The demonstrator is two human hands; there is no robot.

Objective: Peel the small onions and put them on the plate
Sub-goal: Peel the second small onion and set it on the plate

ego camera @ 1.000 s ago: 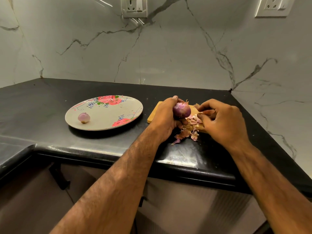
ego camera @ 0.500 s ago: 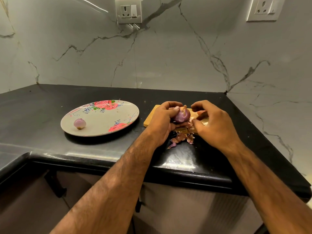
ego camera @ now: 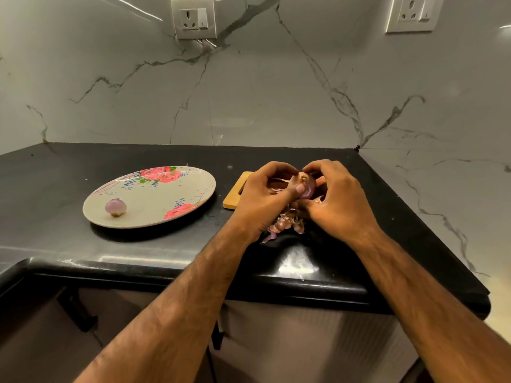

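A small purple onion [ego camera: 307, 186] is held between both hands above a wooden board [ego camera: 234, 197]. My left hand [ego camera: 262, 197] grips it from the left, thumb pressed on its front. My right hand [ego camera: 336, 197] holds it from the right, with its fingertips pinching at the onion's top. A pile of pink-brown onion skins [ego camera: 284, 223] lies on the counter below the hands. One peeled onion [ego camera: 115, 207] sits on the near left part of a floral plate [ego camera: 177, 194].
The black counter [ego camera: 83, 244] has a rounded front edge and ends at a marble wall on the right. Marble backsplash behind carries two sockets [ego camera: 193, 17]. Cabinet fronts lie below the counter.
My right hand has come in from beside the onion and now holds it together with my left hand. The onion has turned so its top faces me.
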